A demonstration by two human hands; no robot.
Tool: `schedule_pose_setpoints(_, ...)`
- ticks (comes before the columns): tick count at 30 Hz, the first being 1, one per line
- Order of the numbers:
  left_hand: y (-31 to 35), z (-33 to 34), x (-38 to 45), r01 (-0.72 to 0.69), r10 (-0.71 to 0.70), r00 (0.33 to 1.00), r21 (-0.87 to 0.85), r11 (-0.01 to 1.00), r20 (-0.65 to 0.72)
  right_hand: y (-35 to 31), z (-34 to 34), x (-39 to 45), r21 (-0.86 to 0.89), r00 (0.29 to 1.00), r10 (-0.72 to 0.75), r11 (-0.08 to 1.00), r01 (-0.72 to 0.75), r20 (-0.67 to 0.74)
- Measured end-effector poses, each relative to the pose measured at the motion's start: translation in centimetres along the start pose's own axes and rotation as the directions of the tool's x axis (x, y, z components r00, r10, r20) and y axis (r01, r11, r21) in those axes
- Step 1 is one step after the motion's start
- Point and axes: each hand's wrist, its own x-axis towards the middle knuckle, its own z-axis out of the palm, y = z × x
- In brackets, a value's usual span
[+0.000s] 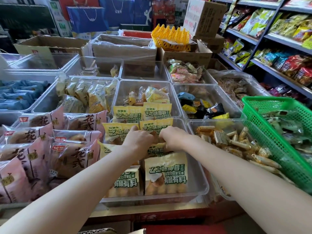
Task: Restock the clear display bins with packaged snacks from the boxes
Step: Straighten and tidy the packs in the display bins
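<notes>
Yellow bread packs (pixel 166 173) stand in rows in the front clear bin (pixel 200 188). Left hand (pixel 137 141) and right hand (pixel 170 137) fingers curl on middle packs. Risk: upright rows topple if I release unevenly.

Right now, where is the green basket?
In the head view, the green basket sits far right, tilted, beside the clear bin of stick snacks, below the shelves.

Both bare forearms reach forward and inward from lower corners, converging mid-frame. Left hand (pixel 137 141) back up, knuckles raised, fingers curled downward, tips hidden from view. Right hand (pixel 170 136) just beside it, nearly touching, back up, fingers bent down and tucked under. Wrists straight, level with each other. What the fingers grip cannot be told.
</notes>
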Motion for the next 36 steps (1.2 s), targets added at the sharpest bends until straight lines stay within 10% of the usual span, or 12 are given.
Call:
schedule_pose_setpoints(9,-1.6,-1.2,0.3,-0.008,0.032,0.986,-0.143,0.99,0.163,1.8,-0.1,-0.2,-0.045,0.99,-0.001,0.999,0.008,0.139)
schedule_pose_setpoints(13,-3.8,-3.5,0.3,0.048,0.07,0.97,-0.47,0.881,0.231,2.9,-3.8,-0.8,0.137,0.983,-0.005,0.99,-0.021,0.186)
schedule_pose_setpoints(19,-5.9,-4.7,1.0,-0.021,-0.101,0.97,-0.489,0.872,-0.223,2.3,-6.5,0.8,0.22,0.973,-0.008,0.974,0.06,-0.23)
schedule_pose_setpoints(26,-3.9,-1.8,3.3,0.214,-0.203,0.977,-0.299,0.93,0.067,1.9,-2.9,3.4,0.043,0.988,0.127,0.991,-0.124,-0.088)
schedule_pose_setpoints(36,-4.1,-2.9,4.9,0.362,-0.218,0.921,-0.507,0.782,0.322,4.4,-3.6,3.9,0.594,0.972,0.218,0.772,-0.225,0.086)
